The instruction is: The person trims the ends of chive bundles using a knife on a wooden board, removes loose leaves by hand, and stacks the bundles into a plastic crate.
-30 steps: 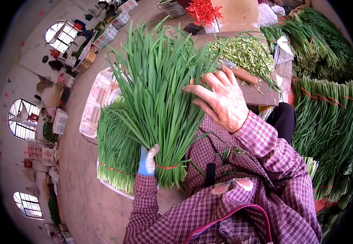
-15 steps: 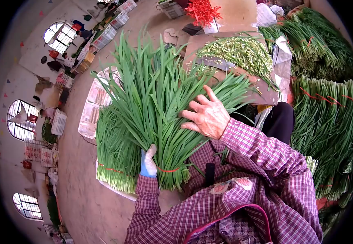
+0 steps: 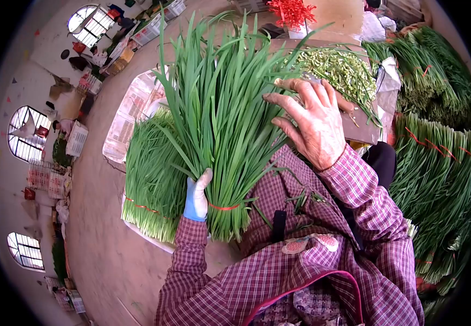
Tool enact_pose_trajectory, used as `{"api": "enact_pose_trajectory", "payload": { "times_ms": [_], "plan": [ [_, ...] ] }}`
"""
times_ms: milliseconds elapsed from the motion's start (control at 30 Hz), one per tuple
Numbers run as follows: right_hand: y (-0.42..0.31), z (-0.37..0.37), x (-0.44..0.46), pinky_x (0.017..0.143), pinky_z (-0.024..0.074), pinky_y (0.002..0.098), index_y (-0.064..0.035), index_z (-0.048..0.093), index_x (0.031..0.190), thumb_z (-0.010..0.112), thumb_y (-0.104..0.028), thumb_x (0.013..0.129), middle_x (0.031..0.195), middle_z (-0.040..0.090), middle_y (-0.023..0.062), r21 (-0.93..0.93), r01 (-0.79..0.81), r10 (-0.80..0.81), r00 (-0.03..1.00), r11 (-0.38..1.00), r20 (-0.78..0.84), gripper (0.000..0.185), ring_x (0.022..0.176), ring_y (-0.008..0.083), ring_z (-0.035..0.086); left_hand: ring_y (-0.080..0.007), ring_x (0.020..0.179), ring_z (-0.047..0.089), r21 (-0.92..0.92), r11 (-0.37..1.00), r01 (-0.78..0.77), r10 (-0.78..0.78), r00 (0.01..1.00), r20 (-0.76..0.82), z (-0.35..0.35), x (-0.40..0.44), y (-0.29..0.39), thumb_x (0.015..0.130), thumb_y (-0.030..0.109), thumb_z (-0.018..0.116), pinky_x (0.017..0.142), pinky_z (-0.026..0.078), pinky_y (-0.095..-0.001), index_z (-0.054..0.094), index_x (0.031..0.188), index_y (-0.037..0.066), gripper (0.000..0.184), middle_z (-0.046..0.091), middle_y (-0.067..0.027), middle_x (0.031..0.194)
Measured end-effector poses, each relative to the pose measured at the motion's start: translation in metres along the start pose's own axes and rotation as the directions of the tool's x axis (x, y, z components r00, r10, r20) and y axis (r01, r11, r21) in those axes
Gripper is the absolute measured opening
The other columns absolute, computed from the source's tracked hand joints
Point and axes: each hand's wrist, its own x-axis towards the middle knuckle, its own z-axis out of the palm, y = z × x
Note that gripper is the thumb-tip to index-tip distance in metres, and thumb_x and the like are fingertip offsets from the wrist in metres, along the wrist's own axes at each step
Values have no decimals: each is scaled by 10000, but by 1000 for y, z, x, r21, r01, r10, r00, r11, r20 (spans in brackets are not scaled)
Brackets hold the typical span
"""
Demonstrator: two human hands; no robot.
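A large bunch of long green leaves [image 3: 222,119] stands upright before me, bound near its base by a red band [image 3: 223,207]. My left hand [image 3: 197,193], in a white and blue glove, grips the bunch low at its left side, just above the band. Bare, with its fingers spread and slightly curled, my right hand [image 3: 315,122] is beside the upper right of the leaves and holds nothing. Behind the held bunch, at the left, lie more banded greens [image 3: 154,179] in a white tray.
A brown board [image 3: 363,127] bears chopped stem pieces [image 3: 341,68] and a knife handle [image 3: 337,98]. Red ties [image 3: 292,12] stand beyond it. Banded greens [image 3: 436,185] are piled at the right. A pink crate [image 3: 132,117] is at the left; a distant person [image 3: 125,23] is near crates.
My right hand has moved off the leaves to the right. The leaves that fanned out over the board have come back up into the bunch. My left hand keeps its grip.
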Motion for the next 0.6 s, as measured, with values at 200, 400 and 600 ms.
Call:
{"api": "enact_pose_trajectory", "payload": {
  "times_ms": [200,400,600],
  "plan": [
    [-35,27,-58,916,442,448,-4,438,1323,678,-454,822,1158,538,210,378,-295,173,931,878,322,715,1096,391,524,-161,1003,624,-14,991,-133,133,991,-36,56,10,54,929,193,602,928,496,-314,564,1207,-58,377,634,-100,1125],
    [-38,59,-36,993,451,421,9,160,1470,805,-384,751,1283,500,228,754,-653,323,731,73,601,1043,1165,316,544,-205,1217,450,167,933,-317,232,890,393,87,27,69,847,181,675,978,420,-322,230,1490,30,797,429,-142,1381],
    [20,74,-84,935,507,376,-26,381,1385,719,-308,824,1202,589,111,659,-554,159,691,-509,705,713,1068,219,610,-283,933,678,219,976,-11,-143,727,672,15,33,65,825,604,623,802,553,-357,492,1301,-62,829,647,-241,1095]
  ]
}}
